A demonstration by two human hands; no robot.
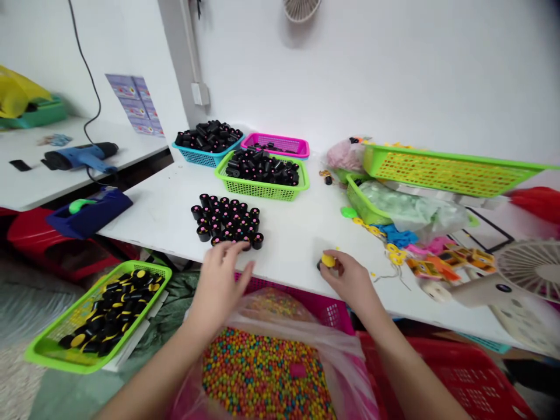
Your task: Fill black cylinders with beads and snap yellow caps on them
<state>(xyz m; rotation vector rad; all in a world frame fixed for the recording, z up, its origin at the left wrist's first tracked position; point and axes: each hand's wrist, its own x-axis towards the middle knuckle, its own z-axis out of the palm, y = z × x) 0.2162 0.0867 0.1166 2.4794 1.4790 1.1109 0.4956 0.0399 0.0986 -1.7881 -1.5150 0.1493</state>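
Note:
My left hand (222, 277) reaches over the table's front edge with fingers apart, its fingertips at the near side of a cluster of small black cylinders (225, 216). These stand upright in close rows, many with a pink dot on top. Whether the fingertips touch one is hard to tell. On the right, my right hand (352, 277) pinches a small black cylinder with a yellow cap (328, 260), low over the white table. Below and between my arms lies an open clear bag of small multicoloured beads (262, 373), with a pink piece (298, 370) among them.
Behind the cluster stand a green basket (262, 188) and a blue basket (205, 156) of black cylinders, plus a pink basket (275, 144). A green basket (44, 350) at lower left holds yellow-capped cylinders. At right are a fan (527, 271), bags and small toys.

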